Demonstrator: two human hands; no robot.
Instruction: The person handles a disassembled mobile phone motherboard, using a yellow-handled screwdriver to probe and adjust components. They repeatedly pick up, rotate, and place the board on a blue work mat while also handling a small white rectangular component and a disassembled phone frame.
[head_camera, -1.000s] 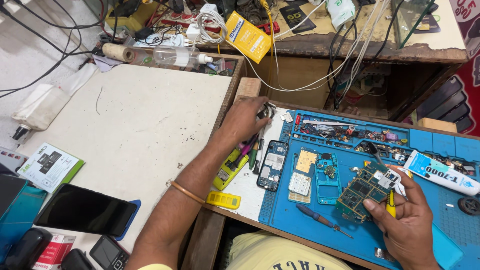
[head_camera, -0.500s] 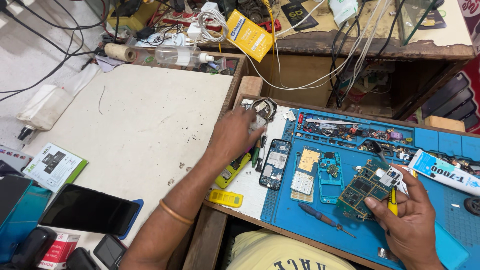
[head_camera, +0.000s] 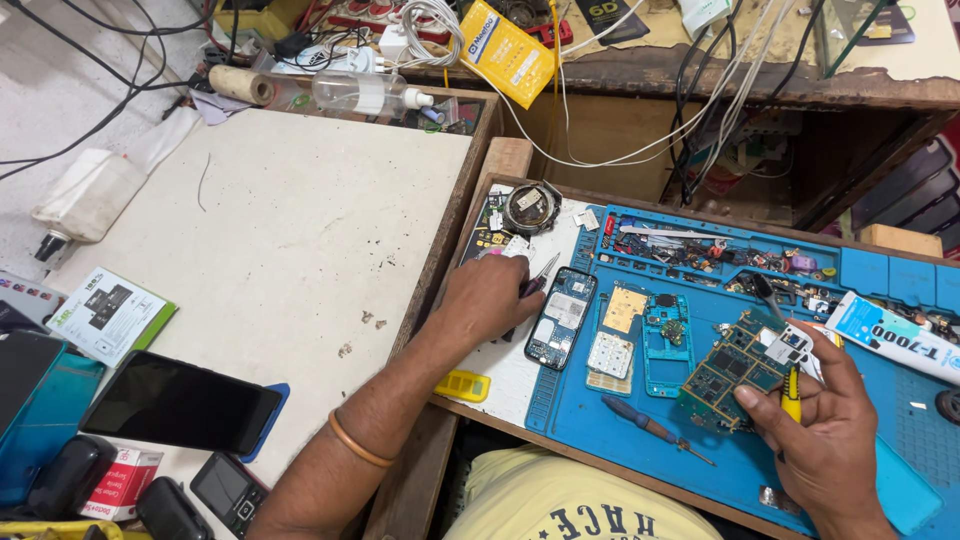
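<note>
My left hand (head_camera: 492, 297) lies knuckles-up at the left edge of the blue work mat (head_camera: 720, 440), its fingers closed around thin tools; metal tweezer tips (head_camera: 545, 267) stick out past them. Just right of it lies an opened phone body (head_camera: 562, 317). My right hand (head_camera: 825, 435) holds a green circuit board (head_camera: 728, 370) at its lower corner and also grips a small yellow-handled tool (head_camera: 791, 402). A keypad sheet (head_camera: 610, 356), a blue phone frame (head_camera: 667, 340) and a yellow pad (head_camera: 625, 308) lie between the hands.
A blue-handled screwdriver (head_camera: 645, 422) lies on the mat near its front edge. A glue tube (head_camera: 895, 335) rests at the right. A parts tray (head_camera: 720, 250) runs along the mat's back. Phones (head_camera: 180, 403), boxes and a white tabletop (head_camera: 280, 240) are to the left.
My left hand has drawn back from the round part at the mat's top left toward the near left edge and closed over the tools. The right hand still holds the board.
</note>
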